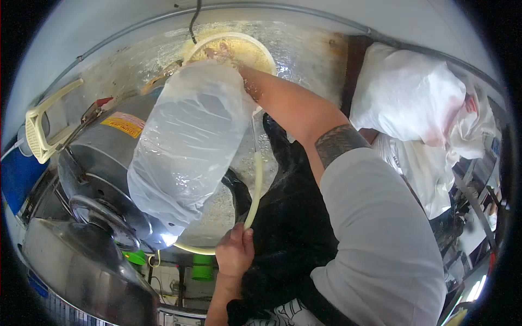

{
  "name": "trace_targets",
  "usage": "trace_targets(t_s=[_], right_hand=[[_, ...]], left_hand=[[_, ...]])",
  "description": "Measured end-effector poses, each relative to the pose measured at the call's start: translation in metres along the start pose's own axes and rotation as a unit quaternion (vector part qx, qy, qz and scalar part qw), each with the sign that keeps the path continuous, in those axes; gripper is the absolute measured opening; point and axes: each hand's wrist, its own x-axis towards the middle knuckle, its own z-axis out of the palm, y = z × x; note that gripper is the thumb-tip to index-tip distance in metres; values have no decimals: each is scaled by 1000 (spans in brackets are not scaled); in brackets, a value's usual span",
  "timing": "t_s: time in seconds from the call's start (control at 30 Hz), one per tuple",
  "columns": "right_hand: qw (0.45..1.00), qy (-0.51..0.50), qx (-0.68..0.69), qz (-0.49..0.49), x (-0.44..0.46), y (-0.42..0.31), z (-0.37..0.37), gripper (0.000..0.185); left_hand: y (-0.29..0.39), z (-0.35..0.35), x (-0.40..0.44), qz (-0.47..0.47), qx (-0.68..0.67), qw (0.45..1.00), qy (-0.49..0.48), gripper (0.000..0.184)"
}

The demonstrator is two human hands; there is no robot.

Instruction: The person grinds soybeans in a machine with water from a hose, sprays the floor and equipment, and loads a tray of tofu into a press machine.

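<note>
So my left hand (235, 252) has its fingers wrapped round a pale hose (258, 174), thumb pressed against it, open end pointing up toward the round tub (231, 35). There's a thin clear streak just past the end, probably water. My right hand (241, 69) is up at the tub, mostly tucked behind a big cloudy plastic bag (190, 141), so I honestly can't tell if those fingers are spread or gripping. The bag runs from the tub down across the grey metal drum (103, 144), all wrinkled and wet-looking. I'd say I'm at the hosing part, one hand for the hose and one at the tub. Next move calls for a steady hose and minding that bag, since it blocks the view of my right fingers.
</note>
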Motion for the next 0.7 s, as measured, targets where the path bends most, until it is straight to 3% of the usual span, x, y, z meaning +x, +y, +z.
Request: trace_targets(t_s=[0.17,0.4,0.7], right_hand=[[980,49,171,84,-24,29,10,74],[906,113,378,151,-21,55,43,77],[850,155,470,181,-31,76,64,80]], left_hand=[[2,-6,-6,34,-4,998,61,21],[8,-33,-20,68,-32,995,69,21],[14,-38,-20,25,-19,999,32,23]])
